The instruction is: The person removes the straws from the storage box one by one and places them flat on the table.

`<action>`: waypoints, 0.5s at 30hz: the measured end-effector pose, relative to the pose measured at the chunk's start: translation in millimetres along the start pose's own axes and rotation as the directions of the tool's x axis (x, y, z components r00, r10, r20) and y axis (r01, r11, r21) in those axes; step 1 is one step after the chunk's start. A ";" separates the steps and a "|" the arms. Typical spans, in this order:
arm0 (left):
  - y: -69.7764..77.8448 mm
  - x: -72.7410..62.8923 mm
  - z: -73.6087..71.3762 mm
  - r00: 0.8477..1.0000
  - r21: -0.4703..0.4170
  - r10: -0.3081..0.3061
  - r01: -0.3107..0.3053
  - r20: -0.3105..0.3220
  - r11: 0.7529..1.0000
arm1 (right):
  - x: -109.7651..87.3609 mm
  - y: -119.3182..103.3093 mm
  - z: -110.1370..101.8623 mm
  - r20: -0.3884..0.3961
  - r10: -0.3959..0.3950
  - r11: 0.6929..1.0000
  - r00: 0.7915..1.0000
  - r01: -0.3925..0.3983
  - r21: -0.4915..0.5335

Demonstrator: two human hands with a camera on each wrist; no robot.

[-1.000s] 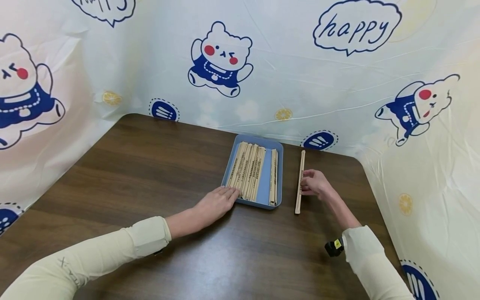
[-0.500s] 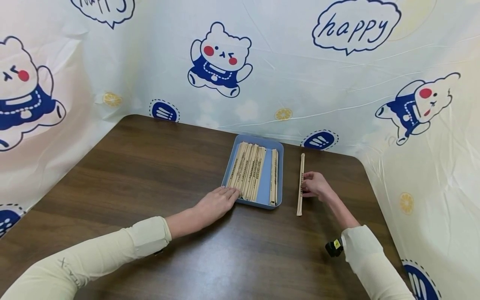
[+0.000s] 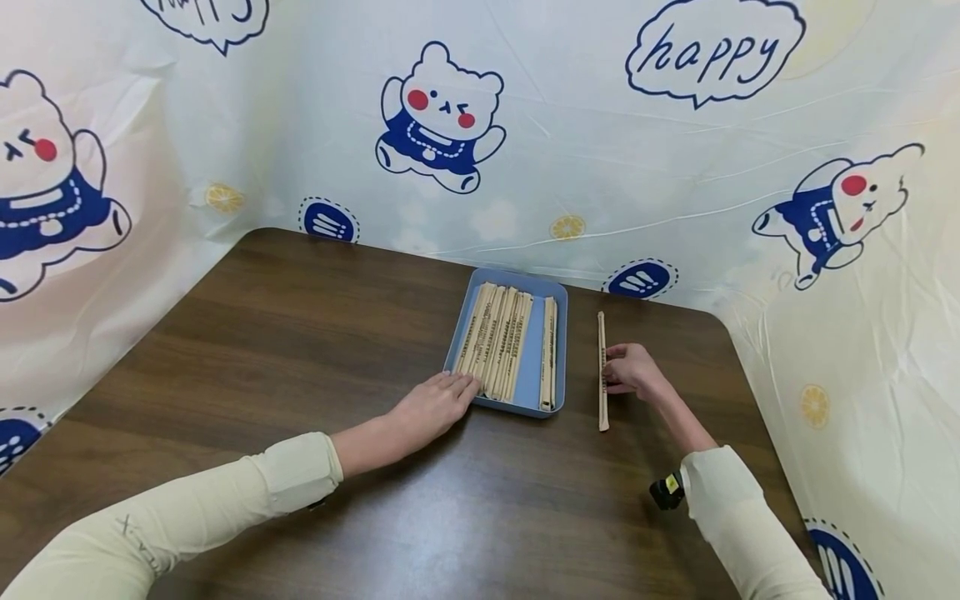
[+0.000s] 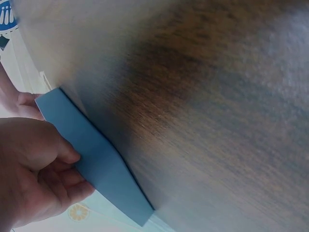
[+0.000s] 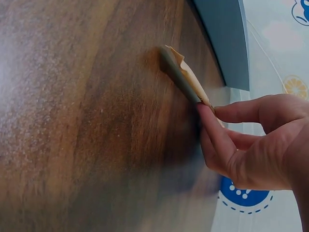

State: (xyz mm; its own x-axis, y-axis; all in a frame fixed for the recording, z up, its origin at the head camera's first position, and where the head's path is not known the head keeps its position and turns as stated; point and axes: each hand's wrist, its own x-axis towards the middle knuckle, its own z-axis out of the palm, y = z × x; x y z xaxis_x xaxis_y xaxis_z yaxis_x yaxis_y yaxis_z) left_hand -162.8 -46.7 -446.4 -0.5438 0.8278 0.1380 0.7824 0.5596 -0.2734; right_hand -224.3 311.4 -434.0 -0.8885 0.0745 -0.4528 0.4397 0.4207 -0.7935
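Note:
A shallow blue tray point(image 3: 536, 287) lies on the brown table, holding a slanted row of slim paper-wrapped sticks point(image 3: 493, 342) with dark printing. A narrower group of wrapped sticks point(image 3: 548, 353) runs along the tray's right wall, and a strip of bare tray floor separates the two. My left hand point(image 3: 431, 408) grips the tray's near left corner; the left wrist view shows its thumb and curled fingers at the outer wall. Right of the tray, my right hand point(image 3: 633, 372) pinches one paper-wrapped stick point(image 3: 602, 333) between thumb and fingers. Its loose paper end shows in the right wrist view.
Brown wood-grain tabletop point(image 3: 300, 333) extends left of and in front of the tray. Behind and at both sides hangs a pale printed cloth point(image 3: 562, 150) with bear drawings, close to the tray's far edge. A small black device point(image 3: 667, 492) sits at the right wrist.
The stick in my right hand has turned slightly: its far end has shifted a little left and nearer, its near end a little right. My left hand and the tray stay in place.

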 end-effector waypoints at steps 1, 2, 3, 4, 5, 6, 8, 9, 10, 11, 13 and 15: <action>0.0 0.1 0.2 1.000 0.001 0.001 -0.001 -0.003 1.000 | 0.3 0.0 0.3 -0.004 0.000 1.000 1.000 0.000 -0.003; -0.1 0.1 0.2 1.000 0.001 0.002 -0.002 -0.006 1.000 | 0.7 0.1 0.6 -0.009 0.000 1.000 1.000 0.000 -0.004; -0.1 0.3 0.5 1.000 0.002 0.004 -0.004 -0.008 1.000 | 0.9 0.2 0.8 -0.014 0.001 1.000 1.000 -0.001 -0.006; -0.1 0.4 0.6 1.000 0.004 0.005 -0.005 -0.007 1.000 | 1.1 0.3 0.9 -0.018 -0.001 1.000 1.000 0.000 -0.010; 0.0 0.6 0.6 1.000 0.004 0.006 -0.006 -0.007 1.000 | 1.2 0.4 1.1 -0.022 -0.002 1.000 1.000 0.002 -0.015; 0.0 0.7 0.7 1.000 0.005 0.006 -0.006 -0.005 1.000 | 1.2 0.6 1.0 -0.025 -0.004 1.000 1.000 0.004 -0.022; -0.1 0.8 1.0 1.000 0.005 0.005 -0.005 -0.003 1.000 | 1.4 1.0 0.7 -0.033 -0.009 0.999 0.999 0.008 -0.036; 0.0 0.9 1.2 1.000 0.005 0.005 -0.005 -0.001 1.000 | 1.6 1.2 0.8 -0.037 -0.011 0.999 0.999 0.009 -0.043; 0.0 0.9 1.2 1.000 0.004 0.004 -0.004 -0.002 1.000 | 1.9 1.5 0.7 -0.040 -0.014 0.999 0.999 0.012 -0.049; 0.0 0.9 1.4 1.000 0.003 0.003 -0.003 -0.003 1.000 | 2.2 1.9 0.7 -0.044 -0.018 0.998 0.999 0.015 -0.056; 0.2 0.6 1.1 1.000 0.003 0.002 -0.002 -0.006 1.000 | 3.0 2.5 0.9 -0.052 -0.019 0.998 0.998 0.016 -0.064; 0.4 0.2 0.7 1.000 0.001 0.000 0.000 -0.012 1.000 | 3.5 3.0 1.5 -0.060 -0.018 0.998 0.998 0.014 -0.068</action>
State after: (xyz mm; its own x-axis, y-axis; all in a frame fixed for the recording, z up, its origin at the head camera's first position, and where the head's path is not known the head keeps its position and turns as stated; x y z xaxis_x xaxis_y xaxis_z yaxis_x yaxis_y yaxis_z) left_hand -162.8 -46.4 -447.2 -0.5399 0.8284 0.1490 0.7824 0.5592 -0.2741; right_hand -225.9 311.6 -438.6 -0.9028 0.1211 -0.4128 0.4170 0.4821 -0.7705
